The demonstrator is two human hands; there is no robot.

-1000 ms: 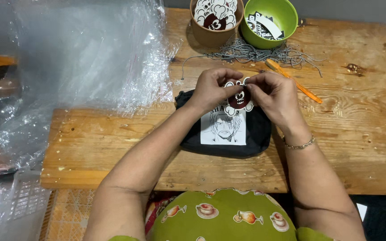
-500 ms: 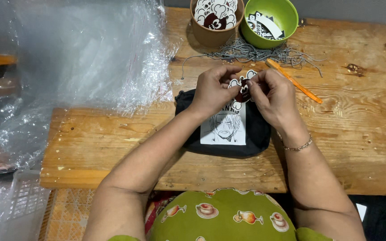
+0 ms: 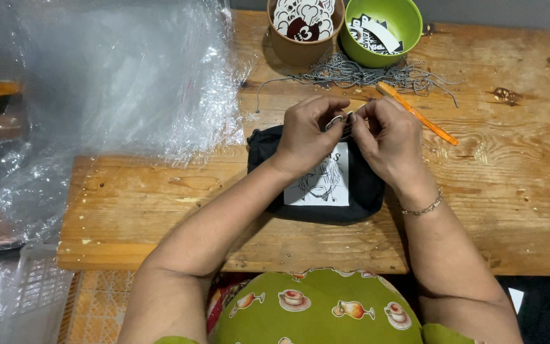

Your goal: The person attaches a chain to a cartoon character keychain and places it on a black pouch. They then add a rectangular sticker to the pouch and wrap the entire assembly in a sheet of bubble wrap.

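Observation:
A small black cloth pouch [image 3: 367, 191] with a white printed drawing on its front lies on the wooden table [image 3: 160, 210]. My left hand [image 3: 307, 134] and my right hand [image 3: 386, 137] meet just above the pouch's far edge. Between their fingertips they pinch a small sticker [image 3: 340, 122], white-edged and mostly hidden by the fingers. A thin bracelet circles my right wrist.
A brown cup [image 3: 294, 51] full of stickers and a green bowl [image 3: 402, 25] with more stand at the back. Grey ball chains [image 3: 358, 73] and an orange stick [image 3: 424, 118] lie behind my hands. Clear plastic bags [image 3: 116, 76] pile up on the left.
Both hands have closed tighter around the sticker and shifted slightly towards the back; the dark red and white sticker, plainly seen before, is now mostly covered by fingers.

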